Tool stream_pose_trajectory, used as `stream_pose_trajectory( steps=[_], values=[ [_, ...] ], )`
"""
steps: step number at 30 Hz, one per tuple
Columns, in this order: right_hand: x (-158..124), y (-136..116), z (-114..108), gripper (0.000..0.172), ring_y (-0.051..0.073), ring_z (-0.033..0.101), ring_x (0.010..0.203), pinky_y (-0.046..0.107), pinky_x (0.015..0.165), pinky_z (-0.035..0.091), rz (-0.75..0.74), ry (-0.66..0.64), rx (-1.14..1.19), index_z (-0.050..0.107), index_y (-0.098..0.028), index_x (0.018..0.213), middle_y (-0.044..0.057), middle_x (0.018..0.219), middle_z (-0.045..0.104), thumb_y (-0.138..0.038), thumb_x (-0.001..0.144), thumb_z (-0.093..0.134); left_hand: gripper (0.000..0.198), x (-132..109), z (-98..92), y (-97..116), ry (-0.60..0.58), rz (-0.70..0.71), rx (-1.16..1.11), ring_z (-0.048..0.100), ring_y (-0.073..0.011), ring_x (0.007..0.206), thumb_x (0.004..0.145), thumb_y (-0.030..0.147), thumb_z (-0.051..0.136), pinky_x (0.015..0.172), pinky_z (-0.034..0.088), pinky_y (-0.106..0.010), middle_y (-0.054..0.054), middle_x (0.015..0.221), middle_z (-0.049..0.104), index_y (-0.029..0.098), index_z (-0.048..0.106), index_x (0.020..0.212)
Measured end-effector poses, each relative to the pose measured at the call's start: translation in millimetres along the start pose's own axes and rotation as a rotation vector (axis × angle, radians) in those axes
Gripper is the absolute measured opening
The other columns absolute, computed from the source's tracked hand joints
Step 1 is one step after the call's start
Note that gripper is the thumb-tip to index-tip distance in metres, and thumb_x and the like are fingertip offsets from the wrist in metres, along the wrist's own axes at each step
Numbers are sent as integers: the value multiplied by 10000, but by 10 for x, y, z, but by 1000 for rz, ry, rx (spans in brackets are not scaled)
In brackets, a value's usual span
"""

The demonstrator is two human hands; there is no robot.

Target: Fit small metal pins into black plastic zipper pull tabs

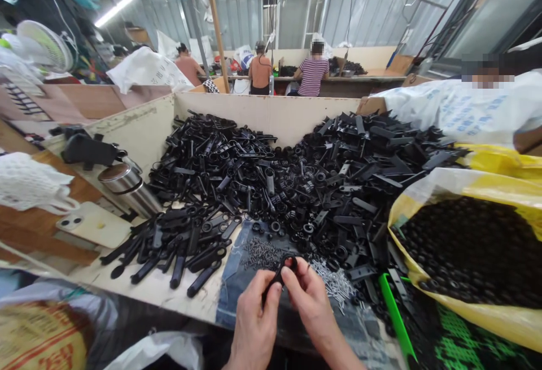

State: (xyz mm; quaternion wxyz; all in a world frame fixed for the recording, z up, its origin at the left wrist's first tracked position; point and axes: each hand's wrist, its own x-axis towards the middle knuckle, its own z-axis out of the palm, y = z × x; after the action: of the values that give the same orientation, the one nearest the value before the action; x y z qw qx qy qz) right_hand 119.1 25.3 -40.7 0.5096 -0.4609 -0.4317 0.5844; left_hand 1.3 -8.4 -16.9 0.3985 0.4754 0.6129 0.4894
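Between both hands is a black plastic part with a ring at its upper end [277,278], held over the front of the bench. My left hand [257,308] is closed around its lower, handle-like end. The thumb and fingers of my right hand [308,294] pinch the ring end. Just behind the hands, small dark screws [265,253] lie on a blue denim cloth [232,282]. Silver pins [334,281] are scattered beside my right hand. Similar black ringed handles [178,246] lie in a loose group to the left.
A large heap of black plastic parts [237,161] fills the back of the bench. At left stand a steel flask [131,189] and a phone [95,224]. On the right are a yellow sack [402,200] of black pieces and a green crate [398,319]. Several people sit beyond.
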Motion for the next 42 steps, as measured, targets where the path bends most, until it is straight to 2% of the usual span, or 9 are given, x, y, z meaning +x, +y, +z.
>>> stream_pose_trajectory(
  steps=[7, 13, 18, 22, 24, 27, 32, 37, 42],
  values=[
    [-71, -280, 6, 386, 142, 517, 672, 248, 633, 452, -7, -205, 19, 701, -184, 884, -6, 772, 578, -561, 815, 751, 297, -62, -87, 18, -87, 2, -151, 671, -256, 842, 872, 505, 667, 810, 519, -304, -97, 966, 755, 230, 738, 957],
    [-44, -266, 64, 257, 149, 486, 687, 246, 604, 397, -144, -125, -175, 719, -175, 817, -11, 767, 500, -412, 891, 655, 291, -13, -116, -14, -71, 28, -68, 687, -279, 909, 899, 487, 642, 825, 526, -319, -103, 992, 763, 231, 738, 997],
    [51, -226, 17, 232, 156, 503, 699, 255, 619, 400, -190, -87, -216, 729, -173, 805, 0, 775, 522, -369, 891, 640, 286, 89, -30, -74, -151, -54, -161, 635, -184, 742, 905, 490, 645, 683, 507, -247, -41, 818, 712, 206, 675, 930],
    [29, -306, -108, 168, 119, 423, 620, 235, 547, 337, -133, -154, -189, 749, -182, 876, -17, 787, 526, -339, 826, 713, 399, 50, -32, -35, -127, -142, -334, 589, -134, 583, 851, 518, 707, 545, 465, -210, 25, 759, 700, 253, 527, 1089],
    [-6, -351, -144, 147, 110, 378, 607, 230, 542, 310, -92, -202, -176, 738, -182, 859, -37, 743, 496, -318, 803, 731, 446, 28, -95, -5, -172, -122, -247, 635, -146, 612, 865, 508, 693, 614, 510, -229, 25, 786, 729, 272, 477, 1176],
    [-58, -396, -149, 111, 112, 387, 623, 231, 561, 315, -47, -277, -197, 701, -176, 796, -46, 713, 475, -285, 812, 710, 459, 26, -231, 21, -330, -49, -66, 734, -216, 881, 899, 465, 645, 861, 556, -308, -50, 990, 797, 267, 511, 1291],
    [-105, -402, -124, 66, 122, 424, 658, 236, 590, 340, -36, -335, -297, 646, -179, 777, -40, 717, 527, -222, 825, 660, 553, 67, -384, 21, -524, 78, 176, 684, -259, 1175, 923, 268, 561, 1047, 498, -361, -46, 1312, 722, 324, 505, 1470],
    [-169, -301, -93, 137, 131, 460, 667, 239, 594, 362, -21, -271, -302, 618, -177, 715, -30, 703, 538, -244, 834, 635, 652, 49, -384, 33, -555, 43, 314, 758, -216, 846, 889, 157, 533, 829, 578, -295, -16, 1011, 815, 327, 453, 1514],
    [-256, -175, -46, 202, 134, 479, 625, 247, 568, 379, 61, -224, -276, 629, -167, 731, -21, 679, 536, -337, 840, 645, 613, -42, -354, -76, -578, -91, 266, 655, -153, 588, 910, 181, 523, 578, 531, -226, -7, 834, 776, 255, 456, 1515]
  ],
)
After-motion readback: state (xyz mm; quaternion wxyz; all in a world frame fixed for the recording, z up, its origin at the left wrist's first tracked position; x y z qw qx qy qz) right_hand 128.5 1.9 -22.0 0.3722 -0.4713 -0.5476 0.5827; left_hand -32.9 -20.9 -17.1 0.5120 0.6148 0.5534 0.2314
